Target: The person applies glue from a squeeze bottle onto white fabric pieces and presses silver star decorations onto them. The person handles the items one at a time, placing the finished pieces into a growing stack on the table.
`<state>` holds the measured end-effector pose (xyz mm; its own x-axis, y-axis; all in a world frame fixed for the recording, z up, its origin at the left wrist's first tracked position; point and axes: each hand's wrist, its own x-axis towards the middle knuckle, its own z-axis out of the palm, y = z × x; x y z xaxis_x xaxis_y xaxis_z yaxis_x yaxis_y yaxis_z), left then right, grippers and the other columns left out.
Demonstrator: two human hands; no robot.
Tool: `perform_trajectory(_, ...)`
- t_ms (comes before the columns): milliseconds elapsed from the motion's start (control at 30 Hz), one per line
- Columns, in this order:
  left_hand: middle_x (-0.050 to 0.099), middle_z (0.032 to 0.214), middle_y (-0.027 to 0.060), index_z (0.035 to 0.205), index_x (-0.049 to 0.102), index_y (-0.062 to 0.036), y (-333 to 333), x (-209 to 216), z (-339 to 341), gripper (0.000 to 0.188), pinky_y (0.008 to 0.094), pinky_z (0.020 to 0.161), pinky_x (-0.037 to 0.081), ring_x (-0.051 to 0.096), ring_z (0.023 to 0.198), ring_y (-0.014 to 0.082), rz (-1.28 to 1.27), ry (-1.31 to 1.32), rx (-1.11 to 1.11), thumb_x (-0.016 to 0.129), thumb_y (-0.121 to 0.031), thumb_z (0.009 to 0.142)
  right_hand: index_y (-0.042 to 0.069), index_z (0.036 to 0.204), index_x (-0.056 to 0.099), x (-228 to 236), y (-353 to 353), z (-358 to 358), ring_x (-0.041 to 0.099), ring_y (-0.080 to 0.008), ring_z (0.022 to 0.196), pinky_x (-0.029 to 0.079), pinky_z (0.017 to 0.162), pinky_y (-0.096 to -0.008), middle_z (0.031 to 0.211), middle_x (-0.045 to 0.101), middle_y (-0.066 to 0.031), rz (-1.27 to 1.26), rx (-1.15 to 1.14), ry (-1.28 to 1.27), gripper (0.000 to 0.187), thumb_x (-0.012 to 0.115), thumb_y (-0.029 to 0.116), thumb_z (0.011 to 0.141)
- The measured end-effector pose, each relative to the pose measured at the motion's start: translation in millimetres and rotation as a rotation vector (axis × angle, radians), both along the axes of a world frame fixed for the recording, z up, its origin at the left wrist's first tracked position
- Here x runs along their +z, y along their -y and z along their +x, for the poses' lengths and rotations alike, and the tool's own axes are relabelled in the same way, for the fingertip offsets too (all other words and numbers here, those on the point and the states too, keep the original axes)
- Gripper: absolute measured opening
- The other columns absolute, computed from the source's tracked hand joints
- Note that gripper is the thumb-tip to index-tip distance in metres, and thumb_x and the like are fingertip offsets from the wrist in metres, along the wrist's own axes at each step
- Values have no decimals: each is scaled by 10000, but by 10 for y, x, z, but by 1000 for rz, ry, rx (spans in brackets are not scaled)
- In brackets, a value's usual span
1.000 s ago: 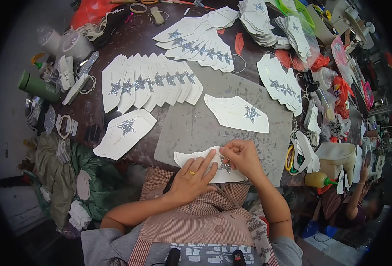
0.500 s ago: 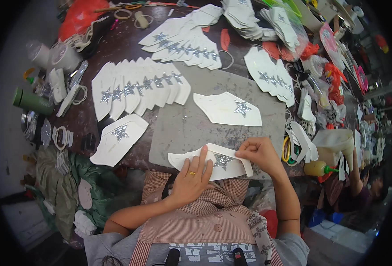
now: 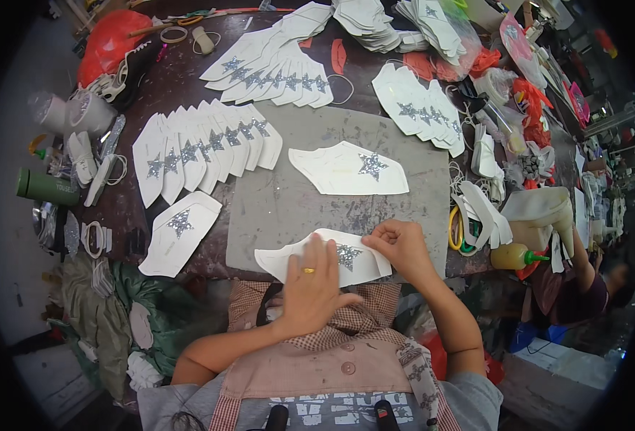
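Observation:
At the front edge of the grey board (image 3: 260,208) lies a white shoe-upper piece (image 3: 364,274) with a glittery silver star. My left hand (image 3: 310,287) rests over its left half, fingers stretched out, slightly blurred, thumb spread toward me. A narrow white strip (image 3: 344,236) runs along the piece's far edge and bends down at the right. My right hand (image 3: 400,250) pinches this strip near the bend. A second starred upper piece (image 3: 332,172) lies farther back on the board. Another one (image 3: 181,237) sits left of the board.
Fanned rows of starred pieces (image 3: 217,147) cover the table at left and back. At right are curved white strips (image 3: 484,215), scissors with yellow handles (image 3: 457,228) and a yellow squeeze bottle (image 3: 511,256). A green flask (image 3: 48,187) stands far left. Another person (image 3: 583,298) is at right.
My left hand has spread its thumb out and its fingers have shifted over the piece. The strip's hanging end now lies closer against the piece. The whole view has shifted slightly.

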<state>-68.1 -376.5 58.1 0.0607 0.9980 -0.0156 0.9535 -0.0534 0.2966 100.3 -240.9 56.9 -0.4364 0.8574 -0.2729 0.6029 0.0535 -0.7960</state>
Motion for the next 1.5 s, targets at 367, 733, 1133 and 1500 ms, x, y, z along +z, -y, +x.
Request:
perform_trajectory(367,390,1490,171,1477,360,-23,-93,-269,28,1008,547,1135,267,298,1434,330,139,47,-362,670,-613,721,-21,969,592,233,348,351,602,-79,573,460,499,-205,701,630,-27,-420,-276,-348,150,702,19,875)
perform_trajectory(733,372,1480,143,1533,314,-131,-81,-269,102,1001,546,1140,268,273,1435,302,136,-23,-325,701,-573,722,-13,890,608,43,489,415,590,-93,550,451,493,-240,675,620,-37,-223,-231,-219,135,717,64,869)
perform_trajectory(1133,567,1217,156,1203,611,-25,113,-66,-398,570,471,956,418,542,1118,360,354,265,-102,797,-281,729,-9,895,656,527,471,159,619,-159,638,476,582,-295,751,641,-100,181,97,-216,99,706,71,866)
perform_trajectory(1500,589,1114,144,1193,542,-11,-50,6,-483,515,437,901,409,542,1035,342,286,231,195,776,-165,760,19,949,693,-52,295,-693,600,-307,835,485,704,-381,876,619,-110,542,183,-221,164,723,75,799)
